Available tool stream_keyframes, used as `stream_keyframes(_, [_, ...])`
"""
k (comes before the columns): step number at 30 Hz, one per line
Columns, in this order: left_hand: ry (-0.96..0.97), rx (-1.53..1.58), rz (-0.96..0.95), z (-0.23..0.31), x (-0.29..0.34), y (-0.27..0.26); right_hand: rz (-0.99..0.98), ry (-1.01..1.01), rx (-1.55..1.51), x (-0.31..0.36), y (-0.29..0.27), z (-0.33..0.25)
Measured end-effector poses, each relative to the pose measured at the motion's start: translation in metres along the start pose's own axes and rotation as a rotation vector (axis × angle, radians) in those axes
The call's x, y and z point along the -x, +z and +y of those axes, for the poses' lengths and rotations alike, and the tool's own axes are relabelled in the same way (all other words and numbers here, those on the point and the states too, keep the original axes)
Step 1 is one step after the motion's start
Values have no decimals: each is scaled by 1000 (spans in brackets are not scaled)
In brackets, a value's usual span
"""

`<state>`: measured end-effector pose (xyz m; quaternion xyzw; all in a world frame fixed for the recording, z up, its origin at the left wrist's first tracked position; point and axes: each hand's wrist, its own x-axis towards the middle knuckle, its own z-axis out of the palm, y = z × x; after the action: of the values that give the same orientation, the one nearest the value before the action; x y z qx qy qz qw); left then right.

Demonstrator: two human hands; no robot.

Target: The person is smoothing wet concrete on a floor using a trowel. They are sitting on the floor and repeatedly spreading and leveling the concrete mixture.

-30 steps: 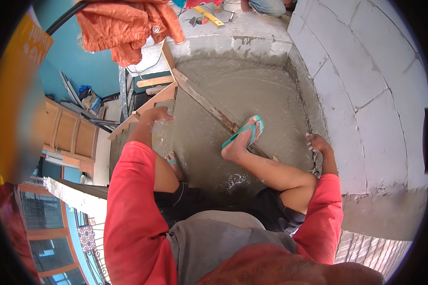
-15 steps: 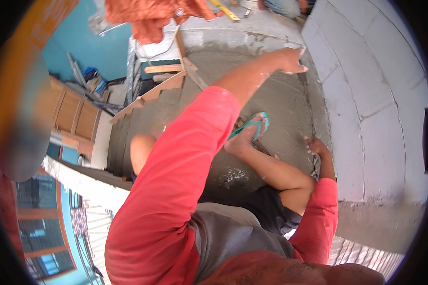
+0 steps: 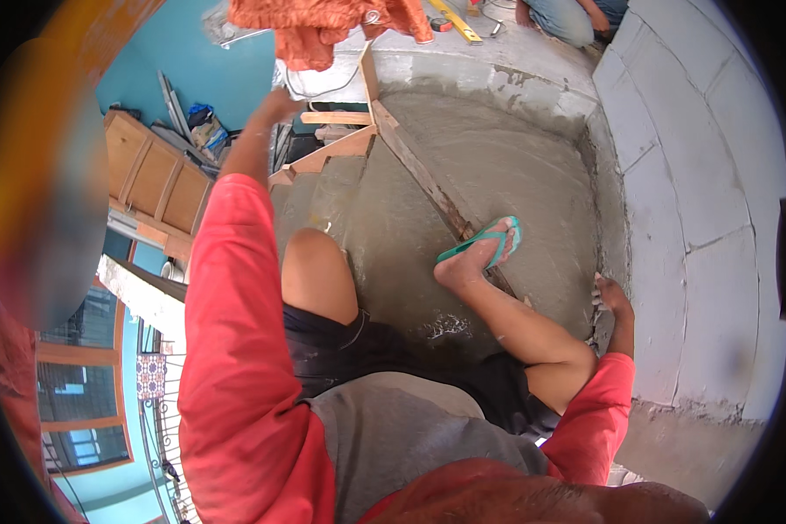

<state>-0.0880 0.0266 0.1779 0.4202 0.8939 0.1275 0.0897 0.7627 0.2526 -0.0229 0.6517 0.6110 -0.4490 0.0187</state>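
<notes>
My left hand is raised at the far left, beside a short wooden crosspiece. Its thumb stands away from the other fingers, which are foreshortened, and I see nothing held in it. Low on the right, my right hand rests on the rough edge at the foot of the block wall, fingers apart and their tips grey. Between my hands spreads smooth grey wet mortar. A long wooden board lies across it, and my foot in a teal flip-flop is on that board.
Steps with a wooden edge form descend at the left. Orange cloth hangs at the top. On the upper ledge lie a yellow level and a tape measure; another person crouches there. A wooden panel leans at left.
My left arm has swung from over the mortar at the far right to the far left, uncovering the board and steps. My right hand stays at the wall's foot. The view has shifted slightly.
</notes>
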Motion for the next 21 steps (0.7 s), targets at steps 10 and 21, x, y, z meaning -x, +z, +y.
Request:
stream_keyframes(10, [163, 96, 193, 43, -51, -146, -50, -108, 191, 19, 13, -46])
stream_keyframes(21, [459, -354, -189, 73, -5, 40, 40, -139, 298, 52, 16, -50])
